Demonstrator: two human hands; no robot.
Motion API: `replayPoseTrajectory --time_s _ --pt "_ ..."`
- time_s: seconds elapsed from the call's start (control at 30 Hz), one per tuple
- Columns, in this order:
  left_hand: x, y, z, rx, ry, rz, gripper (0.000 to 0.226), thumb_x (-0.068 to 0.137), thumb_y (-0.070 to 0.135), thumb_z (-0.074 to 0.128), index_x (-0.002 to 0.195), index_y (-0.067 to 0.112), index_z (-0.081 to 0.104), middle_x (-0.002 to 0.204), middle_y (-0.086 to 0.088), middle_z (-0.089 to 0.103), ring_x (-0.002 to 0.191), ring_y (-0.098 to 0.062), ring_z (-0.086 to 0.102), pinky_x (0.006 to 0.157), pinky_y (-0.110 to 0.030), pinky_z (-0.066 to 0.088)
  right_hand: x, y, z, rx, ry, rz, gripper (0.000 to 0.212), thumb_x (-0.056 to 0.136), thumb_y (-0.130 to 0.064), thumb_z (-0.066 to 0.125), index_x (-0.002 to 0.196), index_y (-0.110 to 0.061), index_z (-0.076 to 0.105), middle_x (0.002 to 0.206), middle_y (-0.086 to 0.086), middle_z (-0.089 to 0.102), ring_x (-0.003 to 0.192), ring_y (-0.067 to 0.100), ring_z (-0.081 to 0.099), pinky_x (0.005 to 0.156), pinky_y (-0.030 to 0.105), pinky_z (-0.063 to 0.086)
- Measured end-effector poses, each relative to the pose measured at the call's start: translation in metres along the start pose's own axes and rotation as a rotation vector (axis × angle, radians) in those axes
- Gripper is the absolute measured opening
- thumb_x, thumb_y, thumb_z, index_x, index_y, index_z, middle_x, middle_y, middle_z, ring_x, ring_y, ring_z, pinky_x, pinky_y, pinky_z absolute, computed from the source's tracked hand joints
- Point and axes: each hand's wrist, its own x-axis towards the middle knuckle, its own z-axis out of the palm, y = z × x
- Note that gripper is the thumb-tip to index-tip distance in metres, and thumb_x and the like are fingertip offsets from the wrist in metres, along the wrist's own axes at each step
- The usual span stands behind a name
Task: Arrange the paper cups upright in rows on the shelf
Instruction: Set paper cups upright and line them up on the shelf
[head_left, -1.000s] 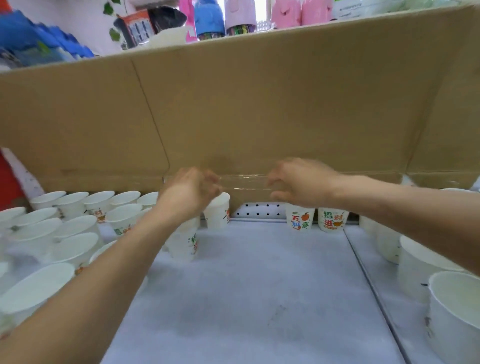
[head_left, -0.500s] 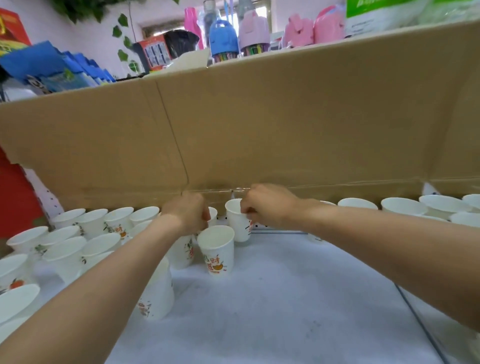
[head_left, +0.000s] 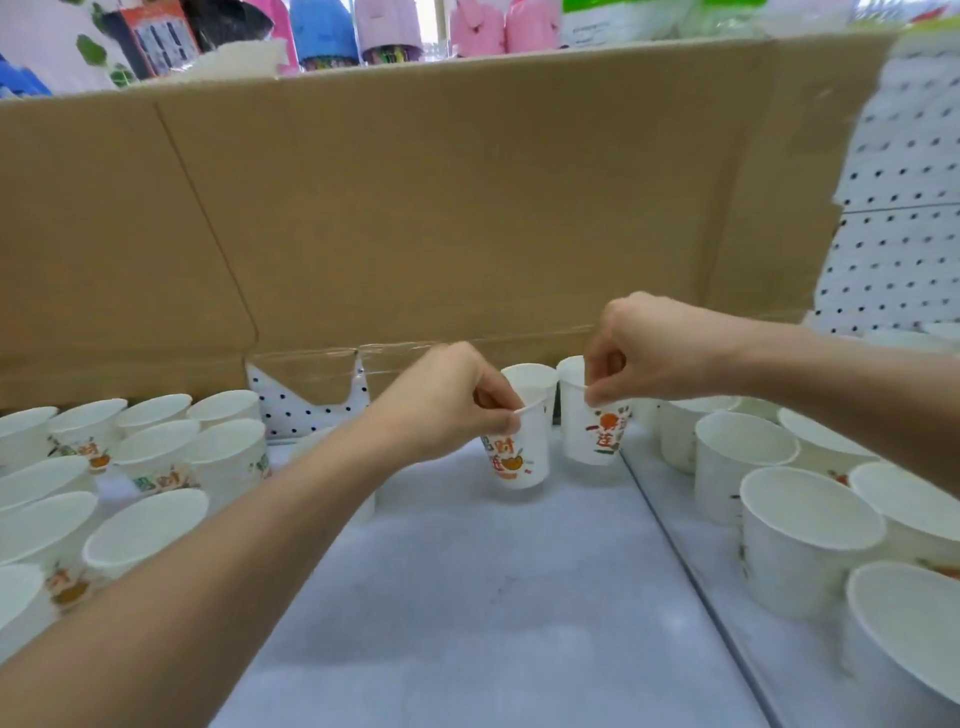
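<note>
Two white paper cups with orange and green print stand upright side by side at the back of the pale shelf (head_left: 493, 597). My left hand (head_left: 447, 400) pinches the rim of the left cup (head_left: 519, 447). My right hand (head_left: 644, 353) pinches the rim of the right cup (head_left: 592, 431). Rows of the same cups (head_left: 156, 452) stand upright on the left part of the shelf. More upright cups (head_left: 800, 535) fill the section to the right of the divider.
A brown cardboard sheet (head_left: 441, 208) hangs down over the back of the shelf, just above both hands. White pegboard (head_left: 898, 208) shows at the right. A metal divider (head_left: 691, 566) separates the two shelf sections. Bottles and packages (head_left: 322, 31) stand on the shelf above.
Both hands have shifted right along the back of the shelf. Each now pinches a cup rim, and the two cups stand close to the divider.
</note>
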Motion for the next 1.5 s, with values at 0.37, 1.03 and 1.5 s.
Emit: replayPoseTrajectory --time_s 0.37,1.03,1.5 --pt "0.020 0.015 0.039 0.054 0.002 0.002 0.008 0.076 0.023 0.080 0.083 0.021 0.078 0.081 0.007 0.073 0.076 -0.010 0.066 0.060 -0.022 0.049 0.001 0.014 0.034 -0.071 -0.059 0.029 0.023 0.075 -0.030 0.075 0.060 -0.026 0.058 0.063 -0.013 0.057 0.065 0.013 0.057 0.058 0.028 0.046" --pt "-0.033 0.013 0.016 0.196 0.360 -0.004 0.040 0.085 0.060 0.058 0.116 0.035 0.065 0.115 0.013 0.061 0.113 -0.011 0.048 0.093 -0.038 0.044 0.003 -0.026 0.016 0.024 0.066 -0.154 0.047 0.086 -0.056 0.056 0.124 -0.029 0.060 0.119 -0.012 0.061 0.095 0.002 0.046 0.080 0.025 0.039" --pt "-0.171 -0.093 -0.056 0.743 0.296 -0.628 0.076 0.077 0.080 0.038 0.122 0.024 0.059 0.118 -0.005 0.066 0.118 -0.026 0.049 0.105 -0.040 0.027 0.087 -0.179 0.065 0.247 -0.153 -0.134 0.073 0.077 -0.054 0.070 0.134 -0.014 0.049 0.134 0.003 0.056 0.117 0.024 0.054 0.097 0.038 0.046"
